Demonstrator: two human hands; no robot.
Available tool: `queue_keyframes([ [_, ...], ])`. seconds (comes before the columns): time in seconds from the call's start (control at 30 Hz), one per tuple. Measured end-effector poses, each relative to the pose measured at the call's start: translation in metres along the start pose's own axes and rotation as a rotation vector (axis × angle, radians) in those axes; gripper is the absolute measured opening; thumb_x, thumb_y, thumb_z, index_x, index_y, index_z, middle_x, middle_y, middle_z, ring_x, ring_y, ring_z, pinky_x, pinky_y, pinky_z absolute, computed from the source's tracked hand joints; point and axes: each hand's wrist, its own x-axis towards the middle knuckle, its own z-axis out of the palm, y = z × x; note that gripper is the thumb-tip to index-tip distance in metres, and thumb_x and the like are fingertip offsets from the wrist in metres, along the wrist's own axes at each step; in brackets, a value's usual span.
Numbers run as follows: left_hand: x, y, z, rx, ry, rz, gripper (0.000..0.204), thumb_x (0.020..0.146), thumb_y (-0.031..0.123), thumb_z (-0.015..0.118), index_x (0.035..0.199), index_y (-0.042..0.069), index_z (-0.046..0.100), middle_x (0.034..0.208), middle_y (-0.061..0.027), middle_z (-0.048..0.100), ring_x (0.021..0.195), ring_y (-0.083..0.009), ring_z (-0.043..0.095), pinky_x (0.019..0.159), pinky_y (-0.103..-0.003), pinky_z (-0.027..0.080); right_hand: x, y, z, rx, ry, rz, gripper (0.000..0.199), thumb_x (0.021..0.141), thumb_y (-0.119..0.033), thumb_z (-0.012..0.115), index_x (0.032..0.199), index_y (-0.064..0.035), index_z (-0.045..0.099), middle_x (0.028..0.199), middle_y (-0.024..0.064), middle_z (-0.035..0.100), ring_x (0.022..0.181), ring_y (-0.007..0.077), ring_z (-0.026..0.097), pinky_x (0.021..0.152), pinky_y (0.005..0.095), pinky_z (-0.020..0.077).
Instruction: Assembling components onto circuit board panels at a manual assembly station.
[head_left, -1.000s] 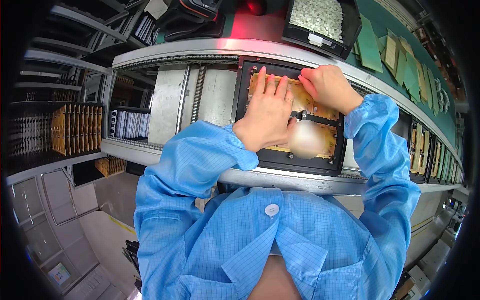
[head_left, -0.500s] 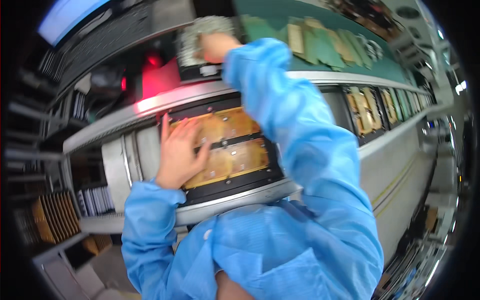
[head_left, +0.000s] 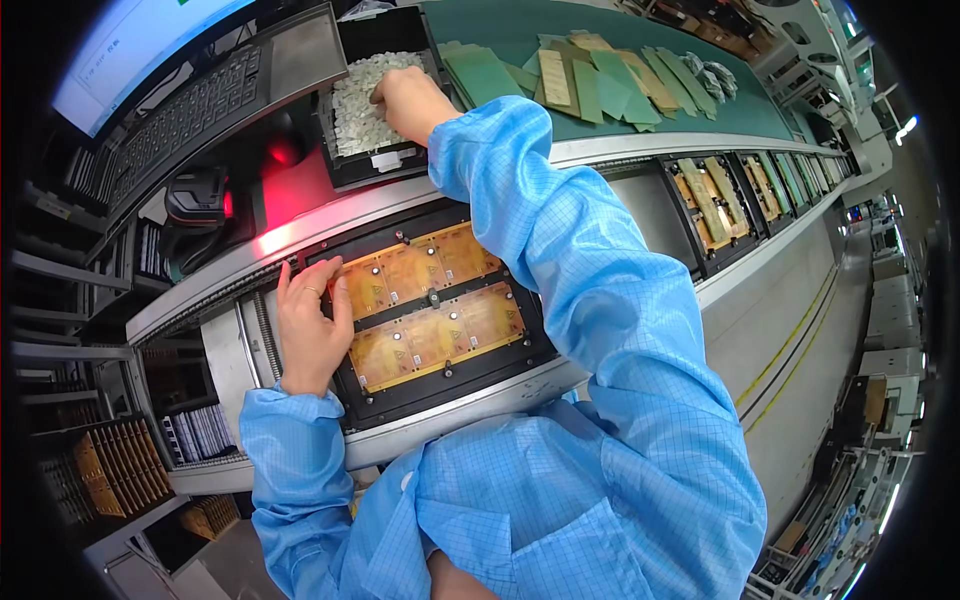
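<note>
My right hand (head_left: 415, 104) reaches into a black bin (head_left: 378, 163) heaped with small whitish plastic pieces (head_left: 357, 112). Its fingers are curled together at the pile, and whatever lies between the fingertips is hidden. At the near left, my left hand (head_left: 312, 325) is open, fingers spread, at the left edge of a black carrier frame (head_left: 420, 385). Amber circuit board panels (head_left: 437, 330) lie in this frame in two rows, with small white pieces and dark posts on them. My right sleeve covers the frame's far right corner.
The frame rests on a conveyor with metal rails (head_left: 640, 147); more loaded carriers (head_left: 712, 205) stand to the right. Green and tan strips (head_left: 600, 80) lie on a green mat behind. A scanner (head_left: 195, 205) glows red beside the bin, near a keyboard (head_left: 190, 125) and monitor (head_left: 130, 60).
My left hand has drawn left, from over the amber panels to the frame's left edge. My right hand stays at the bin of white pieces. The view has shifted slightly.
</note>
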Motion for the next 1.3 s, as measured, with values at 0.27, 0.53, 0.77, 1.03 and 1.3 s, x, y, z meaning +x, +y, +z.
queue_keyframes([
  [0.27, -0.005, -0.004, -0.001, -0.015, 0.132, 0.047, 0.017, 0.091, 0.006, 0.063, 0.105, 0.002, 0.073, 0.101, -0.0175, 0.072, 0.099, -0.0338, 0.069, 0.105, -0.049, 0.045, -0.099, -0.07, -0.06, 0.476, -0.284, -0.094, 0.017, 0.086, -0.007, 0.067, 0.098, 0.0002, 0.075, 0.089, 0.0212, 0.073, 0.085, 0.0331, 0.073, 0.079, 0.0382, 0.0562],
  [0.53, -0.005, -0.006, 0.013, -0.082, 0.164, 0.08, 0.017, 0.086, 0.007, 0.067, 0.1, 0.002, 0.073, 0.085, -0.016, 0.072, 0.099, -0.0359, 0.068, 0.098, -0.047, 0.049, -0.213, -0.078, -0.05, 0.647, -0.708, 0.012, 0.017, 0.095, -0.006, 0.065, 0.108, 0.0011, 0.075, 0.099, 0.0095, 0.077, 0.087, 0.0159, 0.071, 0.078, 0.0308, 0.0555],
  [0.77, -0.004, 0.006, -0.004, -0.139, -0.018, 0.105, 0.017, 0.085, 0.005, 0.071, 0.101, 0.002, 0.072, 0.096, -0.0124, 0.071, 0.098, -0.0309, 0.064, 0.085, -0.041, 0.053, -0.21, -0.054, -0.075, 1.046, -0.67, 0.567, 0.021, 0.099, -0.003, 0.059, 0.113, 0.0017, 0.074, 0.095, 0.0077, 0.075, 0.073, 0.0054, 0.062, 0.059, 0.0193, 0.0479],
  [1.03, -0.016, 0.045, 0.016, -0.273, -0.418, 0.189, 0.021, 0.084, 0.012, 0.073, 0.104, 0.004, 0.07, 0.103, -0.0132, 0.063, 0.105, -0.0329, 0.057, 0.093, -0.043, 0.049, -0.221, 0.005, -0.095, 1.208, -0.502, 0.616, 0.02, 0.103, -0.013, 0.058, 0.114, -0.0009, 0.07, 0.087, -0.0001, 0.068, 0.066, 0.0022, 0.051, 0.057, 0.0156, 0.0377],
  [1.3, -0.015, 0.042, 0.035, -0.234, -0.472, 0.193, 0.019, 0.087, 0.009, 0.07, 0.105, 0.004, 0.069, 0.099, -0.0145, 0.062, 0.101, -0.0334, 0.06, 0.09, -0.042, 0.05, -0.14, -0.021, -0.075, 0.758, -0.353, 0.291, 0.021, 0.102, -0.01, 0.059, 0.114, 0.0022, 0.071, 0.087, -0.0001, 0.068, 0.07, 0.0042, 0.055, 0.063, 0.0181, 0.0449],
])
